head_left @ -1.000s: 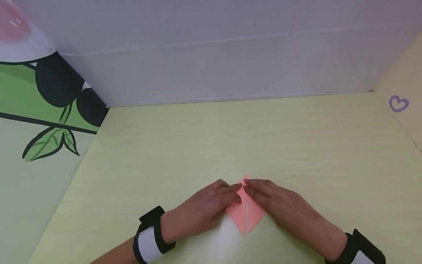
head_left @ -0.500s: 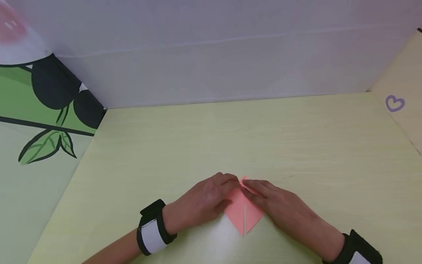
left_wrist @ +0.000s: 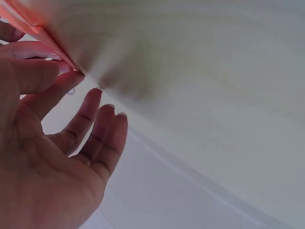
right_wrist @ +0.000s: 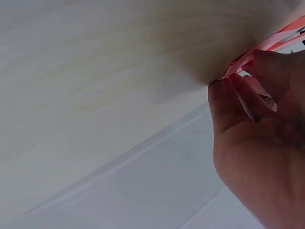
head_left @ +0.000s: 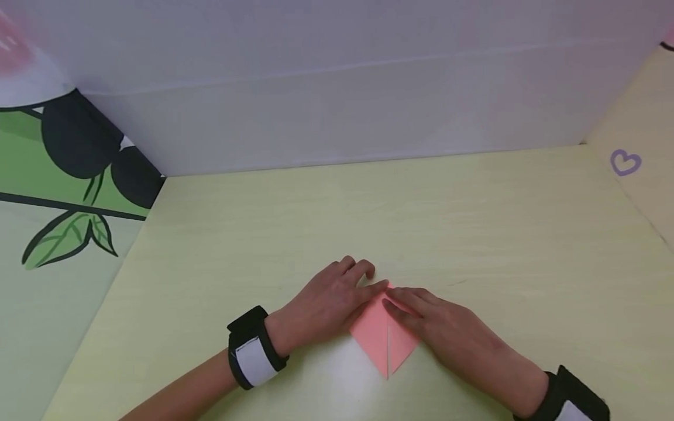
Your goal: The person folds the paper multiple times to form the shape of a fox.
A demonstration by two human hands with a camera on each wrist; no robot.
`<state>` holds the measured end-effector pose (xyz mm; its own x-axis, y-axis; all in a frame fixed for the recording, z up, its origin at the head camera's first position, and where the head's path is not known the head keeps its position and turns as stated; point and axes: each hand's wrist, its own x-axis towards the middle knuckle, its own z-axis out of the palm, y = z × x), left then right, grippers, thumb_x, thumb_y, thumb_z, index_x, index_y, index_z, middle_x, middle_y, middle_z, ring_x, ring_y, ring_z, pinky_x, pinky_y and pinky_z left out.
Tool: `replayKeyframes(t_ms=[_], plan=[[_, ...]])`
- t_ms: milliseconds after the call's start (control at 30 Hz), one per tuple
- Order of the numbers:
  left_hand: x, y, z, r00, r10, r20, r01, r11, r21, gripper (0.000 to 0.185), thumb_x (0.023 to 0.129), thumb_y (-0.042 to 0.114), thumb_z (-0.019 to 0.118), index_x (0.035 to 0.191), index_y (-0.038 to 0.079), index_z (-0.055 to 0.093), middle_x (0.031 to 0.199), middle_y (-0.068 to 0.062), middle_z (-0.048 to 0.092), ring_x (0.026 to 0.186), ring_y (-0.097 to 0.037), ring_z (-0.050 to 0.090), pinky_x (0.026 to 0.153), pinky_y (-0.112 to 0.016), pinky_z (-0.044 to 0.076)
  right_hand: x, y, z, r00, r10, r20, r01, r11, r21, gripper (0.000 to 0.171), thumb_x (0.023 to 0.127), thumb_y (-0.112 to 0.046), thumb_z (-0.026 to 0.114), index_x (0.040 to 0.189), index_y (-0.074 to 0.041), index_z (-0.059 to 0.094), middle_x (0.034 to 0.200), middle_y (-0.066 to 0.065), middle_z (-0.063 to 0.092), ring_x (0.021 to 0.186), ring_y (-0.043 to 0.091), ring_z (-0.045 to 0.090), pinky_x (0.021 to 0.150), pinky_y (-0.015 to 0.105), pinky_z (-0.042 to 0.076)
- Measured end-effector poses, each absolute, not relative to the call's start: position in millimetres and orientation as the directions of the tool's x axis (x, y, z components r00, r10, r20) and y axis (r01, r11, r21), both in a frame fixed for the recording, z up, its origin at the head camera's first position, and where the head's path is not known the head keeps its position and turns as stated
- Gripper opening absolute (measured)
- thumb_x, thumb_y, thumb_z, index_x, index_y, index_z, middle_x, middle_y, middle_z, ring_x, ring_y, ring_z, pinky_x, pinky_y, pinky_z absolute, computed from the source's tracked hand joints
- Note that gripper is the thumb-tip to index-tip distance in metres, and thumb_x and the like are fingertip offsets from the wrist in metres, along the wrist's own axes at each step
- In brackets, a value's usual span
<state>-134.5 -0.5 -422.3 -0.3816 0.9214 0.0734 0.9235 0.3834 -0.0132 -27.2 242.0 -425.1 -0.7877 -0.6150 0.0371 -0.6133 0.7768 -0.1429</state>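
Paper (head_left: 381, 342), pink and folded into a kite-like shape, lies flat on the pale yellow-green counter (head_left: 474, 222) near its 6 o'clock edge, with the long axis run from 12 to 6 o'clock and a centre slit seen between two flaps at the lower point. The upper tip of the paper is met from both sides: the left hand (head_left: 329, 304) is laid at about 10 o'clock of the sheet, its index finger stretched to the tip and the other fingers (left_wrist: 102, 124) loosely spread and lifted off the surface, with nothing clasped in them. The right hand (head_left: 447, 336) is laid at about 3 o'clock, its fingers (head_left: 405, 301) held nearly flat over the right flap and pressed down on it; in the right wrist view the pink edge (right_wrist: 252, 55) appears caught under the fingertips, though whether it is pinched or only pressed cannot be told. Both hands are about equally near the tip, the right one covering more of the sheet. The lower point at 6 o'clock is left uncovered. Open counter is spread toward 12 o'clock as far as the white back wall (head_left: 337, 88), and toward 3 and 9 o'clock as far as the side panels; little room is left toward 6 o'clock.
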Motion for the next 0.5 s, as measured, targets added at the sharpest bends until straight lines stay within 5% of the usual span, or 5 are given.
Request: replayKeyframes(t_ms=[500], plan=[[-134.1, -5.1, -424.0, -0.377, 0.925, 0.042, 0.922, 0.380, -0.073, 0.051, 0.096, 0.020, 0.071, 0.145, 0.026, 0.060, 0.131, -0.004, 0.057, 0.104, -0.024, 0.057, 0.086, -0.032, 0.052, -26.2, 241.3, -425.0, -0.786, -0.618, 0.034, -0.617, 0.779, -0.115, 0.075, 0.083, 0.002, 0.081, 0.151, -0.008, 0.051, 0.161, 0.007, 0.039, 0.140, 0.028, 0.046, 0.086, 0.035, 0.059]])
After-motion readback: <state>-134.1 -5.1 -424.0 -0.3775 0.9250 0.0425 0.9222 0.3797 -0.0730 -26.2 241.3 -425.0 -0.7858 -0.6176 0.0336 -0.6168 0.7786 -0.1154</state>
